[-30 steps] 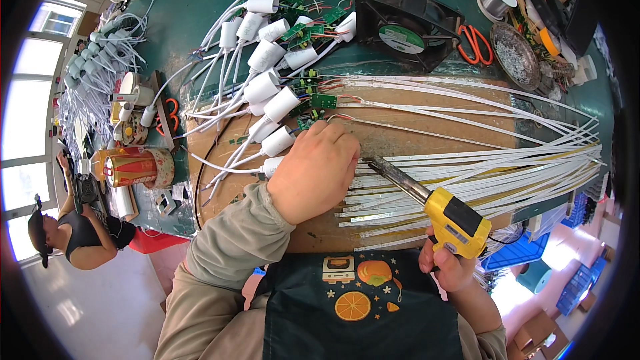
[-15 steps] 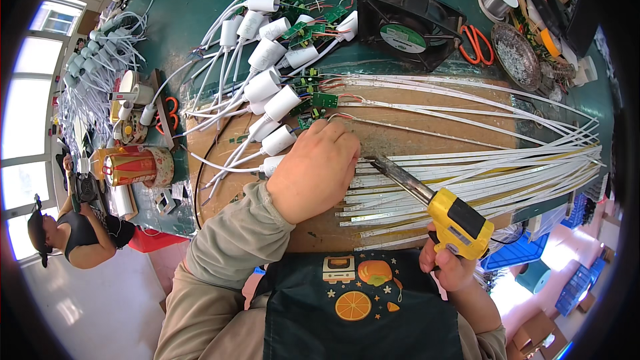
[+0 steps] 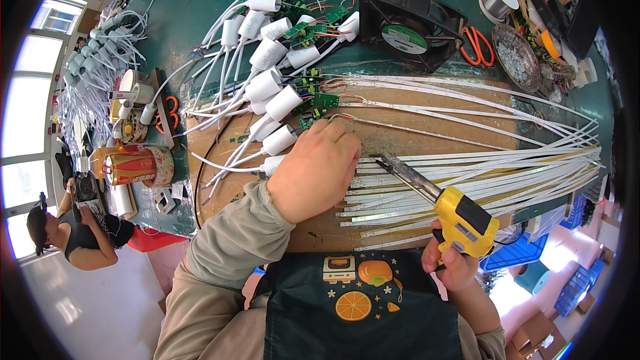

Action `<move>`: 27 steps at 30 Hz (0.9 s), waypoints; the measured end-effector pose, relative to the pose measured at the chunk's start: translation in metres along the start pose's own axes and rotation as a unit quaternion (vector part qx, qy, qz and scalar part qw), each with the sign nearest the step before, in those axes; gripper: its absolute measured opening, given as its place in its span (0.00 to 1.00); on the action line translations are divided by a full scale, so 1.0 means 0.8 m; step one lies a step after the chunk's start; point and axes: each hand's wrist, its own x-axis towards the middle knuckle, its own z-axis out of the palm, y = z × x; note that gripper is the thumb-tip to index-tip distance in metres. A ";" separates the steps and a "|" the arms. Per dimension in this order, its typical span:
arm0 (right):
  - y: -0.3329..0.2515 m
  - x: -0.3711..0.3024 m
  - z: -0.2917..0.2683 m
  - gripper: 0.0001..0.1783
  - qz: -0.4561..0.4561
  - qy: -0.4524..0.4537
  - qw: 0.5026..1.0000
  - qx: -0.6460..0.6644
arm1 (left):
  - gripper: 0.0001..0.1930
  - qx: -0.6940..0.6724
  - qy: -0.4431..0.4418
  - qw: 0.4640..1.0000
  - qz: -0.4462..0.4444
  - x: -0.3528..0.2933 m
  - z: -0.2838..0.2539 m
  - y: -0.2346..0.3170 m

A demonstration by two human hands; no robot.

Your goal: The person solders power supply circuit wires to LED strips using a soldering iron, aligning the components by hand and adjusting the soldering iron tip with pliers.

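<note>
My right hand (image 3: 453, 263) grips a yellow and black soldering gun (image 3: 469, 222), whose metal barrel points up and left over the white LED strips (image 3: 427, 187). The barrel's tip is a little to the right of my left hand (image 3: 317, 173). That hand is closed, its back turned up, at the left ends of the strips; what its fingers pinch is hidden beneath them. Just beyond it lie small green circuit boards (image 3: 325, 101) with thin wires. White cylindrical caps (image 3: 279, 141) with white cables lie beside and behind my left wrist.
A brown work board (image 3: 427, 127) covers part of the green table. Farther back are a black fan (image 3: 410, 27), orange-handled scissors (image 3: 476, 47), a solder spool (image 3: 498, 0) and a metal dish (image 3: 515, 57). A red-gold tin (image 3: 137, 166) stands left. Another person (image 3: 93, 227) sits beyond it.
The soldering gun and my right hand have shifted slightly right, taking the tip a little away from my left hand. My left hand has hardly moved.
</note>
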 end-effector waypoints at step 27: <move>-0.021 0.012 0.006 0.33 0.073 -0.003 0.989 0.132 | 0.08 -0.067 0.024 0.997 -0.008 -0.011 -0.010 -0.001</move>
